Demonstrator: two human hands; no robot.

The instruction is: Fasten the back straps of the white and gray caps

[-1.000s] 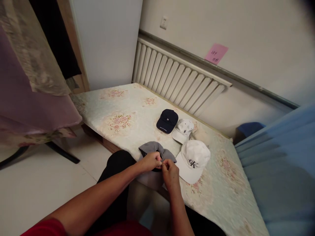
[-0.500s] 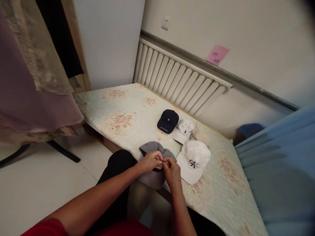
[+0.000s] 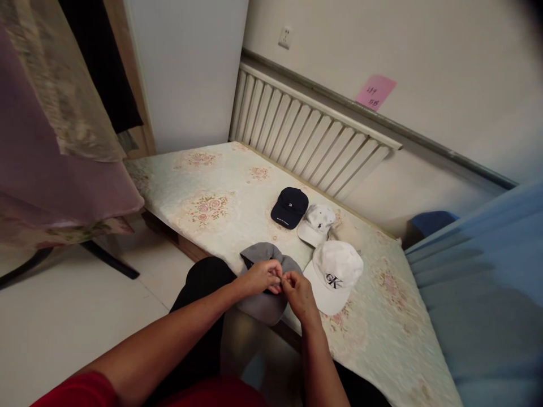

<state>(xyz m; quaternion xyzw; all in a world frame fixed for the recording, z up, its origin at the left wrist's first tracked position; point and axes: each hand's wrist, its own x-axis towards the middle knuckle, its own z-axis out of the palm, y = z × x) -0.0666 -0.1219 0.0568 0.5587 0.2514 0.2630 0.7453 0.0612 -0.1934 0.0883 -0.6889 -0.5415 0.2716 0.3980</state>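
Observation:
A grey cap (image 3: pixel 265 308) lies at the front edge of the bed, close to my knees, its inside partly showing between my hands. My left hand (image 3: pixel 263 277) is closed in a pinch at the cap's strap or edge. Opposite it, my right hand (image 3: pixel 297 288) pinches the same spot, fingertips nearly touching the left ones. The small part between the fingers is mostly hidden. Just to the right sits a white cap with black letters (image 3: pixel 337 274). Behind it are a smaller white cap (image 3: pixel 317 223) and a navy cap (image 3: pixel 290 207).
The caps rest on a bed with a floral cover (image 3: pixel 207 206). A beige item (image 3: pixel 345 233) lies partly hidden behind the white caps. Along the wall runs a radiator (image 3: pixel 297 127). A blue curtain (image 3: pixel 487 282) hangs at right, and a cloth-draped piece (image 3: pixel 80 192) stands at left.
My right hand and forearm have shifted slightly to the right and turned a little. Both hands stay pinched at the grey cap; the other caps have not moved.

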